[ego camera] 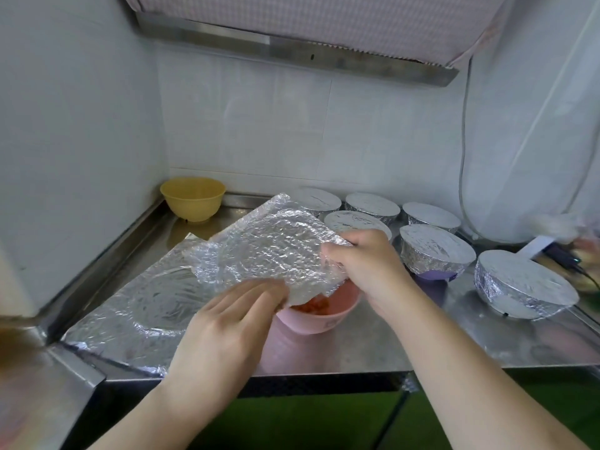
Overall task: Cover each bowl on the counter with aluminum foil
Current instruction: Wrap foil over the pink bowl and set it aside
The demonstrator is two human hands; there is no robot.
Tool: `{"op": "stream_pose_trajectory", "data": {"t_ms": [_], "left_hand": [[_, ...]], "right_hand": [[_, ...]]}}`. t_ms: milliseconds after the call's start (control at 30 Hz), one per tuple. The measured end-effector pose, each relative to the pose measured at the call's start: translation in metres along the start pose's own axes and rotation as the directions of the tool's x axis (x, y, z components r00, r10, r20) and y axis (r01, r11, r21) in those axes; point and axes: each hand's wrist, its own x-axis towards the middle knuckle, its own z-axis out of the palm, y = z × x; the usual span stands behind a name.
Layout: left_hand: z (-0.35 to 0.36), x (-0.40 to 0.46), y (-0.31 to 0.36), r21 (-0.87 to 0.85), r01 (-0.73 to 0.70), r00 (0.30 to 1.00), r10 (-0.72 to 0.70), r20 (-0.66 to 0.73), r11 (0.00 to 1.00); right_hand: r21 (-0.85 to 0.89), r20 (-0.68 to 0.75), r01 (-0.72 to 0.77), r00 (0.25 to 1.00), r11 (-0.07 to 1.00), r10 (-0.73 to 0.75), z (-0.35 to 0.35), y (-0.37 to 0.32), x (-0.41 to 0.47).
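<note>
A crinkled foil sheet hangs tilted over a pink bowl with orange food inside. My left hand pinches the sheet's near edge. My right hand grips its right corner, just above the bowl's far rim. An uncovered yellow bowl stands in the back left corner. Several foil-covered bowls, such as the nearest one, sit at the right.
Another foil sheet lies flat on the steel counter at the left, reaching the front edge. A range hood hangs overhead. A cable runs down the right wall. Dark cords and small items lie at far right.
</note>
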Motion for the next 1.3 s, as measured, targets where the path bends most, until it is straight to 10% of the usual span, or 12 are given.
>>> {"op": "stream_pose_trajectory", "data": {"t_ms": [433,733,1000,1300], "left_hand": [[0.021,-0.003,-0.017,0.043,-0.02,0.997,0.016,0.079,0.999],[-0.013,0.012,-0.002,-0.179,0.321,0.926,-0.268,0.267,0.93],[-0.004,0.11,0.017,-0.09,0.365,0.903,-0.329,0.275,0.927],[0.082,0.108,-0.014,0.351,0.183,0.785,-0.351,0.511,0.919]], "right_hand": [[0.15,-0.102,-0.262,0.955,0.953,0.278,-0.027,0.063,-0.025],[0.041,-0.017,-0.314,0.949,0.949,0.315,-0.037,0.057,-0.028],[-0.541,0.062,0.21,0.976,0.814,-0.21,-0.034,0.022,0.002],[-0.583,0.368,0.383,0.911,0.717,-0.188,0.017,0.043,0.03]]}}
